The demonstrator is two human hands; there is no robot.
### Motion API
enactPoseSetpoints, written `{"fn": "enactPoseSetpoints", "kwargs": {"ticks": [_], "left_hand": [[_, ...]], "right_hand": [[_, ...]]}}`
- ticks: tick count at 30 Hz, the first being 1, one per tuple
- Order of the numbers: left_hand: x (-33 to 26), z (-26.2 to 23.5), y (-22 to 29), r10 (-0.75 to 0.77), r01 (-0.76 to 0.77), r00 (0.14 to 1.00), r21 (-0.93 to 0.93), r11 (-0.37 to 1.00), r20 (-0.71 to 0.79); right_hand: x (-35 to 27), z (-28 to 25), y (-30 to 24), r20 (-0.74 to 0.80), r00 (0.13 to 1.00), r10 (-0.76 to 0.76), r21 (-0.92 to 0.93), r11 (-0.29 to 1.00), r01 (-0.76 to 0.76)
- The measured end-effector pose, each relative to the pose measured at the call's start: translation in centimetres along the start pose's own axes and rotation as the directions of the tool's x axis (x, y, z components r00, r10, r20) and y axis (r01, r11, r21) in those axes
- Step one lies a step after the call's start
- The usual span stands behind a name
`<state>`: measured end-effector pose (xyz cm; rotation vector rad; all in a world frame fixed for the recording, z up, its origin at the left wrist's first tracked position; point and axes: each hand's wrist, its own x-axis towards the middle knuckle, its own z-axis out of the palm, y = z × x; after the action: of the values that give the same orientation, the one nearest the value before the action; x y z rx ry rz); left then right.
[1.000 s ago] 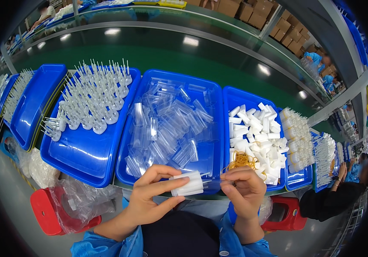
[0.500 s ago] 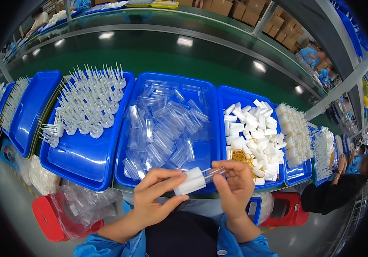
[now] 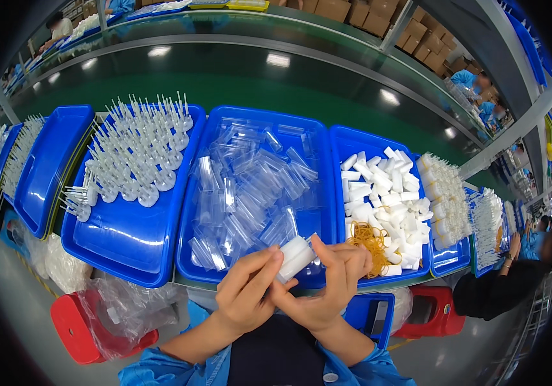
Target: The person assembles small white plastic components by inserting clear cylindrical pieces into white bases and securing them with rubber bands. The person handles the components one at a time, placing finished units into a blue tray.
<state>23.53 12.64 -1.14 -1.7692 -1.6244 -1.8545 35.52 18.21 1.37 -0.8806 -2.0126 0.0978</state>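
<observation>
My left hand (image 3: 249,291) pinches a white cylindrical bundle (image 3: 297,258), which looks like two foam pieces side by side, above the near edge of the clear-tube tray. My right hand (image 3: 328,286) is close against its right end: the index fingertip is at the upper end, the thumb reaches below toward my left fingers, and the other fingers are curled. What those curled fingers hold is hidden. Behind my hands, a blue tray holds loose clear tubes (image 3: 250,193). To the right, white foam pieces (image 3: 388,199) lie heaped beside tan rubber bands (image 3: 369,248).
On the left, a blue tray (image 3: 118,248) carries rows of clear-based parts with upright stems (image 3: 134,154). Bundled white parts (image 3: 443,199) stand farther right. A green conveyor (image 3: 237,80) runs behind. Red stools (image 3: 76,328) flank me, and a person in dark clothing (image 3: 491,293) is at right.
My right hand has moved left and down, closing in on the white bundle. The clear tube and thin rod at its fingertips no longer show. My left hand has shifted slightly right.
</observation>
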Motion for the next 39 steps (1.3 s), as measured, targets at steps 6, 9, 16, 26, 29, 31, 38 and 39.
{"fn": "enactPoseSetpoints", "kwargs": {"ticks": [6,9,16,26,29,31,38,39], "left_hand": [[2.0,-4.5,-2.0,0.061,-0.044,0.997,0.297,0.954,-0.049],[1.9,-5.1,-2.7,-0.183,0.179,0.964,-0.035,0.983,-0.194],[1.2,-6.2,-3.2,-0.216,0.199,0.976,-0.407,0.891,0.004],[1.9,-5.3,-0.5,-0.43,0.459,0.883,-0.533,0.711,0.186],[1.8,-4.9,0.1,-0.418,0.477,0.878,-0.52,0.709,0.235],[1.6,-4.8,0.2,-0.401,0.476,0.879,-0.499,0.724,0.257],[1.2,-4.3,0.6,-0.384,0.48,0.876,-0.452,0.752,0.291],[1.4,-4.4,0.7,-0.378,0.481,0.874,-0.431,0.764,0.305]], "right_hand": [[1.9,-0.5,2.8,0.217,0.975,0.041,0.317,0.942,-0.11],[2.4,-0.3,3.5,0.366,0.914,-0.176,0.32,0.946,0.054],[1.3,-0.3,2.9,0.617,0.752,-0.234,0.338,0.941,0.016],[1.3,-4.1,4.5,0.504,0.828,0.245,0.777,0.289,-0.559],[1.2,-4.2,5.0,0.492,0.855,0.162,0.836,0.187,-0.516],[1.2,-4.3,5.0,0.508,0.849,0.146,0.845,0.105,-0.524],[0.8,-4.1,5.8,0.326,0.935,0.14,0.847,0.397,-0.355],[0.8,-4.2,5.7,0.291,0.942,0.166,0.838,0.431,-0.335]]}}
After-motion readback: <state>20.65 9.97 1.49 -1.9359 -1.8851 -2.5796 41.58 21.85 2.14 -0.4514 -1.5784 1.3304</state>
